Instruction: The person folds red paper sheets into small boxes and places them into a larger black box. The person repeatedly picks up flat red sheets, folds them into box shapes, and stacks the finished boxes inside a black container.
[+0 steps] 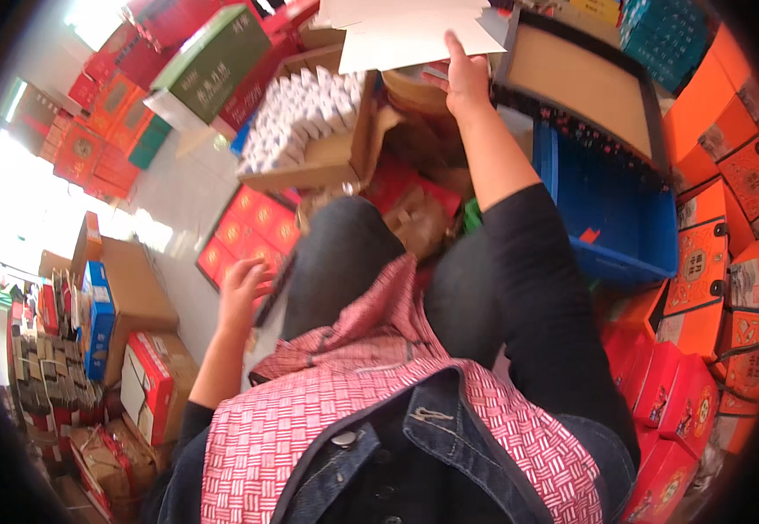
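My right hand (467, 80) reaches far forward and grips the near edge of a spread of white card sheets (410, 39), its thumb on top. The far part of the sheets runs out of view. At my left side, my left hand (244, 286) hangs with fingers apart and nothing in it. Closest to it is a flat tray of red square boxes with gold designs (253, 225) on the floor. Just beyond my knees stands an open cardboard carton (310, 179) holding many small white wrapped pieces (288, 113) in rows.
A blue plastic crate (628, 249) stands at my right, with a dark-framed tan board (580, 83) beyond it. Orange boxes (694, 275) and red boxes (676, 393) are stacked along the right. A green box (218, 65) and stacked cartons (139, 288) stand at left.
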A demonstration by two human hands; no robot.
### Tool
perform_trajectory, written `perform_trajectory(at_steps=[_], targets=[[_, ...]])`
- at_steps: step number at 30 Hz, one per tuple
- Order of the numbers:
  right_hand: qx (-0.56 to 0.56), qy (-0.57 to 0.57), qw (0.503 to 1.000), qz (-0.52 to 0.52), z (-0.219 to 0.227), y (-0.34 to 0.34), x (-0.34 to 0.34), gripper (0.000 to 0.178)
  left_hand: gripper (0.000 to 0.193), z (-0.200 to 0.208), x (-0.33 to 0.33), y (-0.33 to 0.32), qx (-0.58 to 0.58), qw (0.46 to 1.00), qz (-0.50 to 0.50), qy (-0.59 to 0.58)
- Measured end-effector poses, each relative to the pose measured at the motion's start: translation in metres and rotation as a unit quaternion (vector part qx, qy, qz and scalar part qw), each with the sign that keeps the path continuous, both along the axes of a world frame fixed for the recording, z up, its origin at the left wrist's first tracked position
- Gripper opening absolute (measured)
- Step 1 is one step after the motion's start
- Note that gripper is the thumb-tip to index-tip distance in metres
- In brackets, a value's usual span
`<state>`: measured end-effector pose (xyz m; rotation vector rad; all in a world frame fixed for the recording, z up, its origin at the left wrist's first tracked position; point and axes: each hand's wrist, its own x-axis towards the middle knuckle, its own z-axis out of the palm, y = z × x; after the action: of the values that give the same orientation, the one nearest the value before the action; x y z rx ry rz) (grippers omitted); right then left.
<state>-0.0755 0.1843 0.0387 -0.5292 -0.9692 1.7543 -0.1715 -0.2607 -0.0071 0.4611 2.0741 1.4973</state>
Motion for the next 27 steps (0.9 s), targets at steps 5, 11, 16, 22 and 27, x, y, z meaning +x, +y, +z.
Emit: perform_trajectory(at_steps=[5,11,16,22,27], targets=[[-0.166,-0.312,0.935,-0.004,-0.149,-0.05,-0.024,0.03,0.029,-0.026,0.015,-0.142,-0.121,0.974,0.187,-0.035],[0.217,-0.396,0.887,0.092,-0.186,-0.045,-0.054,0.019,0.026,-0.031,0.051,-0.184,-0.178,0.96,0.207,-0.067],[0.164,-0.402,0.875,0.215,-0.174,-0.063,-0.043,0.017,0.023,0.03,0.0,-0.23,-0.197,0.953,0.228,0.027],[0.311,-0.481,0.667,0.476,-0.171,-0.076,-0.025,0.016,0.024,0.126,-0.057,-0.269,-0.269,0.891,0.314,0.185],[0.395,-0.516,0.504,0.569,-0.187,-0.095,-0.006,0.013,0.027,0.038,-0.054,-0.133,-0.344,0.871,0.059,0.346]])
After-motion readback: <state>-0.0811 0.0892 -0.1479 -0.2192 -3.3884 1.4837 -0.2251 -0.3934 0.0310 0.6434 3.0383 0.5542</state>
